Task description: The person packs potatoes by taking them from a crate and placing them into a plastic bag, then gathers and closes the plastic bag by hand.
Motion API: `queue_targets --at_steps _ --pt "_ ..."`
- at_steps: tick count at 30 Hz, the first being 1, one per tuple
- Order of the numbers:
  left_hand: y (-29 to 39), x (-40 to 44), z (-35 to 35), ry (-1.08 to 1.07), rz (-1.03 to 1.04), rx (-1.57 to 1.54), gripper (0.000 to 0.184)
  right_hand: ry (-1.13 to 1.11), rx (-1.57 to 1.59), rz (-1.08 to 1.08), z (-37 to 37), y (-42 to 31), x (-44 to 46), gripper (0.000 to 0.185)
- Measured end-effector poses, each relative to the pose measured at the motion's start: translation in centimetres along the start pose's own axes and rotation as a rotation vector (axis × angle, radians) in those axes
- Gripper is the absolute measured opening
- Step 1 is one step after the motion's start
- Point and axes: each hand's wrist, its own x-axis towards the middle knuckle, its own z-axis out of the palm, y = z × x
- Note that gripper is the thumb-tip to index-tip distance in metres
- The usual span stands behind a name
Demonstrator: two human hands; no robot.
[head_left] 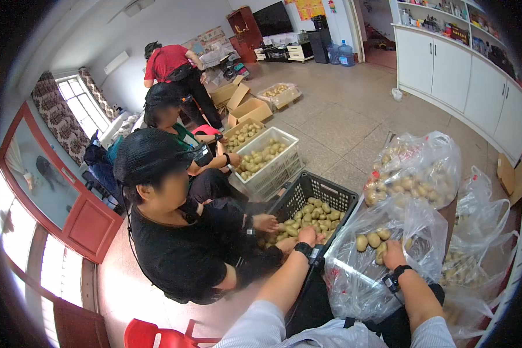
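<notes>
Left hand [310,236]: down inside the black crate [326,188], close to its near right rim, fingers at the fruit pile [313,214]. Fingertips hidden, can't tell if it's grasping. Right hand [395,254]: at the mouth of the transparent bag [354,278], fingers bent against one of a few loose round brown-green fruits [364,242]. Can't confirm a closed grip.

Fruit sits in both: piled below the rim in the crate, small cluster at the top of the bag. Bag is just beside the crate's right side, so the sideways path between hands is short but has the rim to get over.

Left side of crate is tight: co-worker in black [180,232] leans in, both hands [267,223] over the same pile, near the left hand. White crate [269,162] with more fruit stands just beyond the far left corner, second co-worker's hand at its edge.

Right side also tight: filled bag [412,174] directly behind the working bag, more bags [475,255] farther right. Widest room is ahead: tiled floor [354,124] runs from beyond the crate to the white cabinets [432,64]. Red stool [162,335] at lower left.
</notes>
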Motion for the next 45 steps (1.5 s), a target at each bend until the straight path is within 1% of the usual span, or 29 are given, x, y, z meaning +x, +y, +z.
queue_targets --at_steps 2,6,8,9,11,12,14,15,16,17,18,19,20,21,22,23,25,26,28,31,33,34,36,37,39,40,42,43,45 --pt "0.1 0.1 0.1 -0.014 -0.137 0.015 0.033 -0.007 0.013 0.036 0.1 -0.3 -0.1 0.037" --pt "0.3 0.1 -0.5 -0.063 -0.230 0.073 0.035 -0.032 0.026 0.015 -0.7 -1.4 -1.2 0.036" --pt "0.2 0.4 -1.5 -0.192 -0.342 0.028 0.037 0.026 0.102 -0.014 0.1 -1.3 -2.0 0.035" --pt "0.3 0.0 -1.6 -0.191 -0.339 0.026 0.037 0.028 0.100 -0.014 0.3 -1.2 -2.2 0.035" --pt "-0.2 -0.6 -0.6 0.058 -0.190 0.028 0.035 0.077 -0.081 -0.127 -0.4 -2.9 -3.1 0.035" --pt "-0.3 -0.5 -0.5 0.060 -0.189 0.027 0.035 0.035 -0.140 -0.146 -1.4 -3.8 -3.6 0.037" --pt "-0.6 -0.3 -0.8 -0.165 -0.262 0.068 0.034 0.040 -0.191 -0.189 -0.5 -3.7 -3.8 0.038" --pt "-0.4 -0.4 -0.7 -0.163 -0.259 0.067 0.034 0.044 -0.241 -0.231 -0.1 -3.5 -3.9 0.038" --pt "-0.5 -0.3 0.3 -0.093 -0.235 0.076 0.030 0.047 -0.242 -0.229 -0.1 -3.6 -4.2 0.038" --pt "-0.1 -0.1 0.8 -0.024 -0.209 0.084 0.027 0.078 -0.265 -0.282 -0.1 -3.8 -4.4 0.036" --pt "0.5 0.2 1.4 -0.026 -0.205 0.083 0.027 0.107 -0.288 -0.334 -0.1 -4.0 -4.7 0.035" --pt "1.7 -0.3 0.5 -0.006 -0.227 -0.085 0.025 0.105 -0.290 -0.328 -0.3 -4.4 -5.1 0.035" --pt "4.0 -0.9 -1.5 0.035 -0.370 -0.606 0.022 0.122 -0.329 -0.341 -0.9 -4.9 -5.6 0.032" --pt "6.7 -1.4 -3.9 0.127 -0.556 -1.327 0.019 0.137 -0.369 -0.352 -1.2 -5.2 -6.1 0.029" --pt "9.4 -2.2 -6.4 0.183 -0.628 -1.691 0.017 0.134 -0.373 -0.344 -1.4 -5.4 -6.3 0.029" --pt "11.9 -3.0 -8.9 0.188 -0.631 -1.870 0.014 0.183 -0.380 -0.371 -1.6 -5.6 -6.6 0.029" --pt "15.5 -4.3 -13.9 0.115 -0.471 -1.937 0.013 0.225 -0.392 -0.394 -1.7 -5.5 -7.1 0.029" --pt "17.1 -5.0 -16.4 0.050 -0.302 -1.991 0.012 0.243 -0.396 -0.405 -1.6 -5.3 -7.3 0.030" --pt "20.2 -7.0 -22.4 -0.056 -0.074 -1.984 0.015 0.251 -0.402 -0.406 -1.3 -5.0 -7.8 0.031" --pt "23.9 -11.9 -29.8 -0.070 0.201 -1.894 0.015 0.174 -0.332 -0.299 -1.2 -4.9 -8.3 0.032" --pt "24.8 -14.6 -32.6 0.097 0.715 -1.570 0.013 0.158 -0.354 -0.278 -1.1 -4.5 -8.6 0.032" --pt "25.2 -16.1 -33.8 0.143 0.890 -1.520 0.012 0.137 -0.358 -0.261 -1.1 -4.4 -8.7 0.032" --pt "26.6 -18.8 -35.0 0.102 1.110 -1.698 0.011 0.132 -0.443 -0.251 -0.9 -4.4 -9.0 0.033" --pt "27.6 -20.0 -35.5 0.136 1.156 -1.794 0.010 0.117 -0.441 -0.251 -1.0 -4.4 -9.2 0.033" --pt "30.6 -20.8 -35.9 0.433 1.150 -1.870 0.008 0.108 -0.378 -0.212 -1.1 -4.8 -9.1 0.035" --pt "32.1 -21.2 -36.1 0.588 1.133 -1.892 0.008 0.117 -0.362 -0.236 -1.2 -4.8 -9.2 0.039" --pt "31.3 -19.8 -37.0 0.578 1.297 -1.821 0.005 0.134 -0.359 -0.248 -1.3 -4.9 -9.3 0.040" --pt "30.1 -20.1 -37.1 0.434 1.296 -1.780 0.005 0.154 -0.357 -0.249 -1.3 -4.9 -9.4 0.041" --pt "30.2 -21.6 -37.1 0.293 1.295 -1.731 0.006 0.159 -0.351 -0.257 -0.8 -4.2 -9.3 0.042"
